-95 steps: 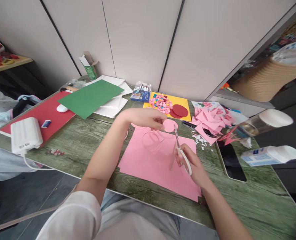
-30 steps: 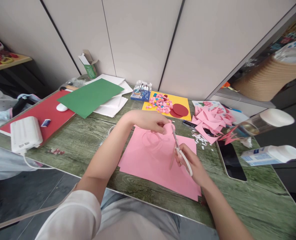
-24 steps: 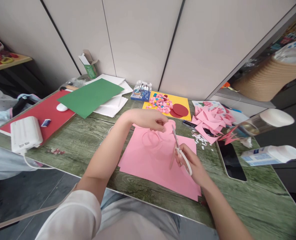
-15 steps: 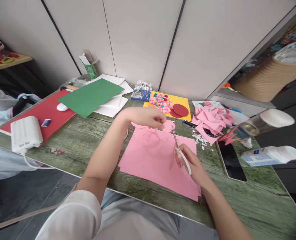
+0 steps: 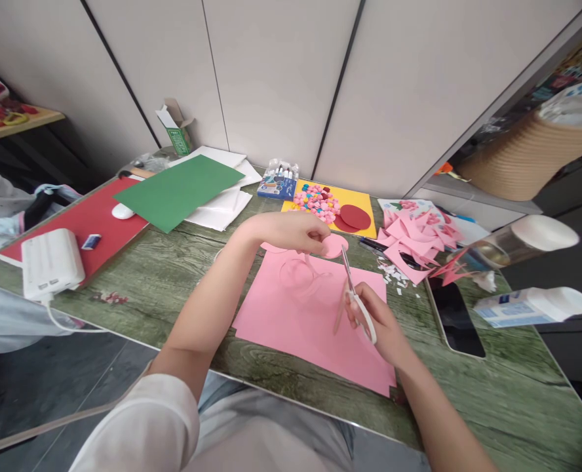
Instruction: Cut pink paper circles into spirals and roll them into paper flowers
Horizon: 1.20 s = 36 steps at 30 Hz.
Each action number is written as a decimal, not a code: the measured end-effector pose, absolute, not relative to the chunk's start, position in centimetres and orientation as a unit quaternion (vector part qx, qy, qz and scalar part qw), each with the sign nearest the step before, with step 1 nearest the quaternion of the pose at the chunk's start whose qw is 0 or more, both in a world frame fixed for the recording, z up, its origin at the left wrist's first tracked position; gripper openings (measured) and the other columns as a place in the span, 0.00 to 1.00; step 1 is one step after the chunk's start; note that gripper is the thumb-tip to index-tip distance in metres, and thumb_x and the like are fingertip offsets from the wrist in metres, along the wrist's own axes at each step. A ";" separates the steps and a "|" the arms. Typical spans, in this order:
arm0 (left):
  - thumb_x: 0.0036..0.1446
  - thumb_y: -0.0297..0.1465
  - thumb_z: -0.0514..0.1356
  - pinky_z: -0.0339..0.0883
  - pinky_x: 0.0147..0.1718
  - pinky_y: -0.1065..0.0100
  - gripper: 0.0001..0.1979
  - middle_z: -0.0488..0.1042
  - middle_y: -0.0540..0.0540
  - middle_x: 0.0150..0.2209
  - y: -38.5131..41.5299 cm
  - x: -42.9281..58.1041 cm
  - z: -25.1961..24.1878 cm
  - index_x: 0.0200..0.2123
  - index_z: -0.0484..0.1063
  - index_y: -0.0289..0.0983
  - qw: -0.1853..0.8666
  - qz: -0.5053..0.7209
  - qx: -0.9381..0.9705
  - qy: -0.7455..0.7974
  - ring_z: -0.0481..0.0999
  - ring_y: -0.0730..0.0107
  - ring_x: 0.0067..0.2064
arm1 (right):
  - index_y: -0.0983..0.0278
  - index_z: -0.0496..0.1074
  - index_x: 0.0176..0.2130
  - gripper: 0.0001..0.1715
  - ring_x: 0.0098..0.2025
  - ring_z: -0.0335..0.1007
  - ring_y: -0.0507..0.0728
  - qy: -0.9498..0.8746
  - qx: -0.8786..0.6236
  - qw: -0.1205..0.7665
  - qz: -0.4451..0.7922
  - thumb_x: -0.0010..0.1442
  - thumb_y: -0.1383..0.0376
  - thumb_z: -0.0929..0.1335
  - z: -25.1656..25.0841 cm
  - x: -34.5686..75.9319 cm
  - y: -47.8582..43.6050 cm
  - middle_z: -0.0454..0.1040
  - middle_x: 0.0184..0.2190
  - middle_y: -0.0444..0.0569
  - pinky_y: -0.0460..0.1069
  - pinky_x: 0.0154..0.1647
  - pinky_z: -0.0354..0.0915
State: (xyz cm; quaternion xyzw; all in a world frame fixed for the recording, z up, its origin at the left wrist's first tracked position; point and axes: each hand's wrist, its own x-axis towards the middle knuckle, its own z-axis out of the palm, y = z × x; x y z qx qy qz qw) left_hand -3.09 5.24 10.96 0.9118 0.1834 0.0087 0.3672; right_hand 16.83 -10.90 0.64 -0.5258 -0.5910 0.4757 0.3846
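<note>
Head view: left hand pinching a small pink paper disc, flat, thin and round, above the pink sheet on the wood-grain worktop. Right hand clenched on white-handled scissors, blades pointing away toward the disc's near edge, just beside it.

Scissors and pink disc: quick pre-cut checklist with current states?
1. Right hand grips scissors: ok.
2. Left hand pinches pink disc: ok.
3. Blade tip at the disc's edge: ok.
4. Left fingertips clear of the blades: ok, though close.
5. Pink sheet lies flat beneath: ok.
6. Blades open or closed: cannot tell.
7. Phone away from the cutting zone: ok.
</note>
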 end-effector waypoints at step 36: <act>0.53 0.35 0.51 0.52 0.22 0.74 0.10 0.66 0.49 0.25 5.5 -3.3 11.0 0.29 0.67 0.36 0.373 0.050 0.901 0.216 0.62 0.78 0.25 | 0.60 0.57 0.31 0.12 0.24 0.60 0.50 -0.596 -0.532 0.383 0.463 0.61 0.56 0.61 0.6 16.9 -10.9 0.60 0.21 0.38 0.48 0.29 0.56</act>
